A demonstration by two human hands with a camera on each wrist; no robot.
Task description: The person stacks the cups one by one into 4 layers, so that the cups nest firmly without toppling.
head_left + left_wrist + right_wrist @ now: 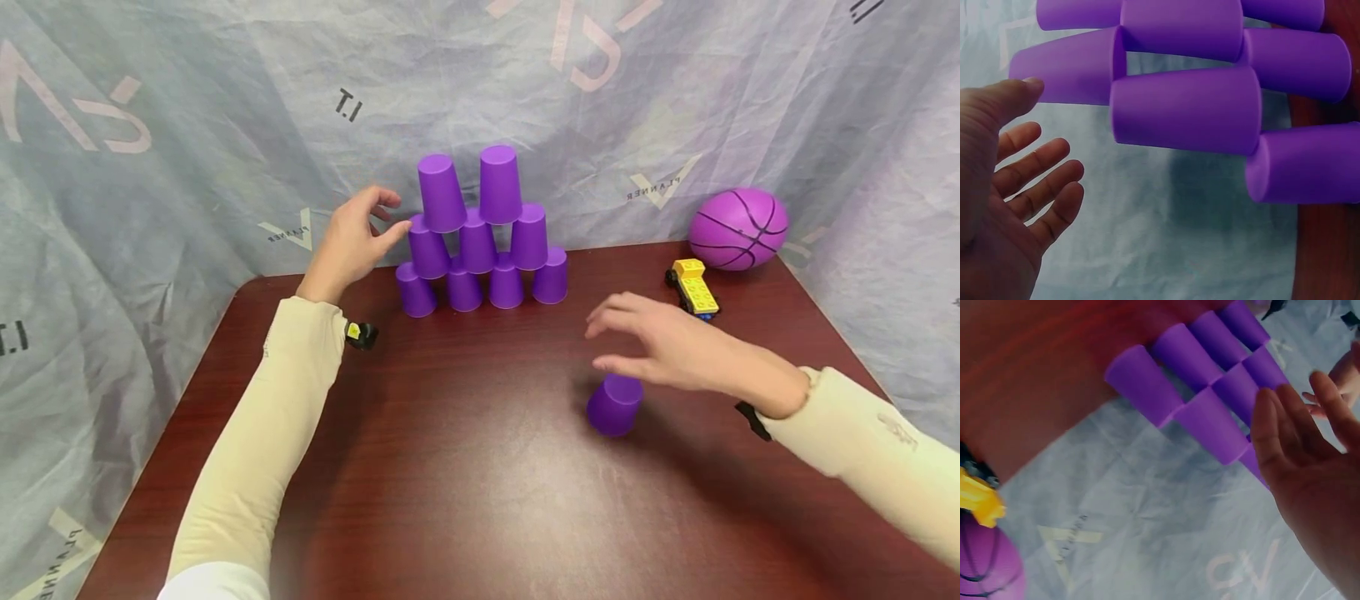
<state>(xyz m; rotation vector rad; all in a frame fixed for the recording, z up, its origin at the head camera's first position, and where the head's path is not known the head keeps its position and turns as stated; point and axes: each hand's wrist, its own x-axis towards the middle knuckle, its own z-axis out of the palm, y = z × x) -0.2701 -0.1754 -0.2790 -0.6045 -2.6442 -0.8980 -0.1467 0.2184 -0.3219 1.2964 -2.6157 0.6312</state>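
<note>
Purple cups stand upside down in a stacked pyramid near the back of the table, with several in the bottom row, three in the middle row and two on top, a top left cup point(442, 193) and a top right cup point(500, 185). My left hand point(352, 237) is beside the pyramid's left side, fingers spread and holding nothing; its thumb comes close to the middle row's left cup point(429, 248). Over the front right of the table, my right hand point(671, 340) hovers with loosely bent fingers and an empty palm. Just below it, a single upside-down cup point(615, 406) is partly covered by the hand.
A purple ball point(738, 229) with black lines sits in the back right corner. In front of it is a yellow toy brick vehicle point(696, 287). Grey printed cloth point(247, 125) hangs behind the dark red-brown table point(465, 500).
</note>
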